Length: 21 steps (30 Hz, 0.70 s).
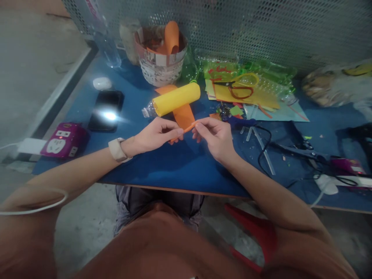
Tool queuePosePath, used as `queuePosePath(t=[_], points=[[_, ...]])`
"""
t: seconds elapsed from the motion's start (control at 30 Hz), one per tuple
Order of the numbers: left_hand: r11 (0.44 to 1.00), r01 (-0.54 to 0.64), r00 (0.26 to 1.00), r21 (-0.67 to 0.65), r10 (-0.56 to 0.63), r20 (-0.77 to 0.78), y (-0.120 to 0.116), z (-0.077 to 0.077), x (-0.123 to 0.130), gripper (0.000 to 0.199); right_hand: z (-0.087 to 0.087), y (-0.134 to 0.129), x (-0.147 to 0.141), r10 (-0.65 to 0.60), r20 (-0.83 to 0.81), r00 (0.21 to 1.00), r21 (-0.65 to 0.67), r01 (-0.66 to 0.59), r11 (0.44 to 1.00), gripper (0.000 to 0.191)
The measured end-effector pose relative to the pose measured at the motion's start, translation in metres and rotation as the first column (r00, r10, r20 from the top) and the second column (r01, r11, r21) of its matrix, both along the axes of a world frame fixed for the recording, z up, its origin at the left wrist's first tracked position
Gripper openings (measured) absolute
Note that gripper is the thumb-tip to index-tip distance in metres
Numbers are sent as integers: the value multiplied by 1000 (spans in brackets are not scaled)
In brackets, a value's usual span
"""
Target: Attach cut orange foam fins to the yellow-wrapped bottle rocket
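Note:
A thin orange strip [189,127] is stretched between my two hands, low over the blue table. My left hand [159,133] pinches its left end, with a pale watch band on the wrist. At its right end, my right hand [216,137] holds it between thumb and fingers. Just behind the hands, a clear bottle wrapped in yellow paper [177,99] lies on its side across a larger orange sheet [184,116].
A woven basket [161,66] holds orange paper at the back. Scissors [236,87] rest on coloured sheets [255,97]. A phone [107,110] and a purple power socket [62,140] lie left; clear sticks [263,149] and cables lie right. The table's front edge [180,190] is near.

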State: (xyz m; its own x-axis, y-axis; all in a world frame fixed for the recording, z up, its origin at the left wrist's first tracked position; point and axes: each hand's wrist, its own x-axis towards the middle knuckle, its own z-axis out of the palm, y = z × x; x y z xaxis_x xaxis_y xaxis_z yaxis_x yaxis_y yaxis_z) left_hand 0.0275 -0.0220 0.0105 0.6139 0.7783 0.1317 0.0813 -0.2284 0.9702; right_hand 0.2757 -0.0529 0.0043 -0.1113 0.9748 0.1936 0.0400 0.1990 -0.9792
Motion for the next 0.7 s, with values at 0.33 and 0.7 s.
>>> queuePosePath(t=[0.33,0.7], points=[[998,19,999,-65,-17,38,0,-1,-1,51,-1,-1,5,-114,132,985,135,97,986,38],[998,-53,996,-27,54,64,2,3,-5,57,4,6,10,-253,65,965,196,236,952,39]])
